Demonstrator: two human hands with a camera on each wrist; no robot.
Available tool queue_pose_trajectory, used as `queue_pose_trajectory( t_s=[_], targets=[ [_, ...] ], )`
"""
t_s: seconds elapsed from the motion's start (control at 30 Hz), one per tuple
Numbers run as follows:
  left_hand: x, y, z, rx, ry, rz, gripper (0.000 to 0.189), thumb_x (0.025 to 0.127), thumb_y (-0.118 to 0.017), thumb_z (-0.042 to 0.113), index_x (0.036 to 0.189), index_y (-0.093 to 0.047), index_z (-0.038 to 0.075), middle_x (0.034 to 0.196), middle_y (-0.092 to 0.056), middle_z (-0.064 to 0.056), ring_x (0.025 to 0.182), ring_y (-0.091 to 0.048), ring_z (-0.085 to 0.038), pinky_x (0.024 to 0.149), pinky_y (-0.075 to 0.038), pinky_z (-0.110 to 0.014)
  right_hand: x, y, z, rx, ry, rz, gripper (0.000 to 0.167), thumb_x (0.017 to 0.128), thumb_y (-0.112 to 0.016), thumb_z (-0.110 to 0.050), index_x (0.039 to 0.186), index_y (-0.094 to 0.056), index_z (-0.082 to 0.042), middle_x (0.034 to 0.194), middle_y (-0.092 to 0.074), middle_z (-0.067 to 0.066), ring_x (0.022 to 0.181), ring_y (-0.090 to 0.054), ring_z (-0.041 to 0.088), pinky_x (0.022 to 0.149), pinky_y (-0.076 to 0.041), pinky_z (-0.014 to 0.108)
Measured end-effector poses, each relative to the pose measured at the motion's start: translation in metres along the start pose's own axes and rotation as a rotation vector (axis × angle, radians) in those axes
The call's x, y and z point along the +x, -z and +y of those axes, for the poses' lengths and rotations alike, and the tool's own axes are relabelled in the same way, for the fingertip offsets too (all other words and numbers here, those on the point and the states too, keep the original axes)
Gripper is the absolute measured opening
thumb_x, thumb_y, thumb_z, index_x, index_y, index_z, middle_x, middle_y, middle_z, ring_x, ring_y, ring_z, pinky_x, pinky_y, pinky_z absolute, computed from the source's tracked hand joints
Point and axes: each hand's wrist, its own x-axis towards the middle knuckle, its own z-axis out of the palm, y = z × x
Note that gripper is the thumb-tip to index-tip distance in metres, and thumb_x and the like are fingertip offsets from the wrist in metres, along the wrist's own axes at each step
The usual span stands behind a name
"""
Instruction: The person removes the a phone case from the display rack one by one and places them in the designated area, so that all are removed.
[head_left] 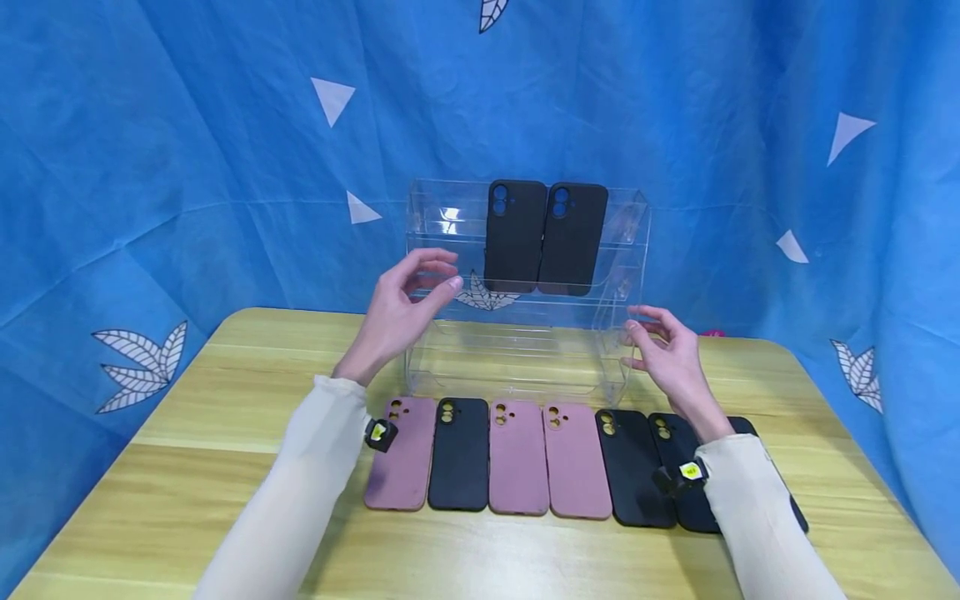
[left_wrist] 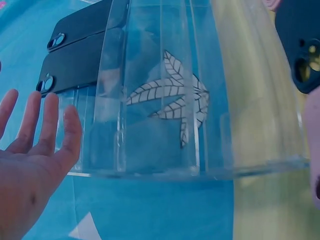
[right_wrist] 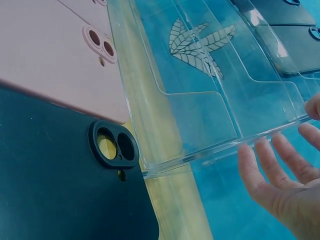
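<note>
A clear tiered display rack stands at the back of the table. Two black phone cases lean side by side on its upper tier. My left hand hovers by the rack's left side, fingers loosely bent and holding nothing; in the left wrist view its fingers are spread. At the lower right side is my right hand, its fingertips at the rack's edge, apparently touching it. In front of the rack lies a row of pink phone cases and black phone cases. My right forearm covers part of the row's right end.
The wooden table extends on both sides of the rack and in front of the row. A blue curtain with white leaf and triangle prints hangs close behind the rack. The row's cases lie close to the rack's front edge.
</note>
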Motion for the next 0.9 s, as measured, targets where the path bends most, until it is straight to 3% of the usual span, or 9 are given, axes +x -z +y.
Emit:
queue_pose_trajectory(
  t_s=[0.33,0.7,0.9],
  targets=[
    [0.028,-0.013,0.002,-0.019,0.016,0.066,0.036,0.098,-0.068,0.039,0.131,-0.063,0.025,0.124,-0.067,-0.001,0.117,-0.067,-0.021,0.096,-0.056,-0.044,-0.002,0.001,-0.003,0.013,-0.007,-0.011,0.053,0.107,-0.052,-0.033,0.15,-0.043,-0.004,0.138,-0.052,0.022,0.103,-0.066,0.007,0.077,-0.063,0.028],
    [0.046,-0.026,0.004,-0.008,0.018,0.097,0.036,0.098,-0.067,0.038,0.131,-0.063,0.023,0.125,-0.066,-0.001,0.116,-0.064,-0.022,0.096,-0.054,-0.044,0.0,0.002,-0.003,0.008,0.004,-0.018,0.051,0.107,-0.051,-0.031,0.149,-0.043,-0.003,0.134,-0.053,0.019,0.101,-0.066,0.007,0.077,-0.063,0.03],
    [0.056,-0.033,0.01,0.045,0.037,0.119,0.039,0.097,-0.067,0.041,0.131,-0.062,0.021,0.124,-0.065,-0.001,0.117,-0.064,-0.02,0.095,-0.054,-0.044,-0.001,0.003,-0.003,0.004,0.0,-0.015,0.052,0.107,-0.051,-0.032,0.149,-0.042,-0.003,0.134,-0.053,0.018,0.1,-0.065,0.006,0.076,-0.063,0.028]
  ],
)
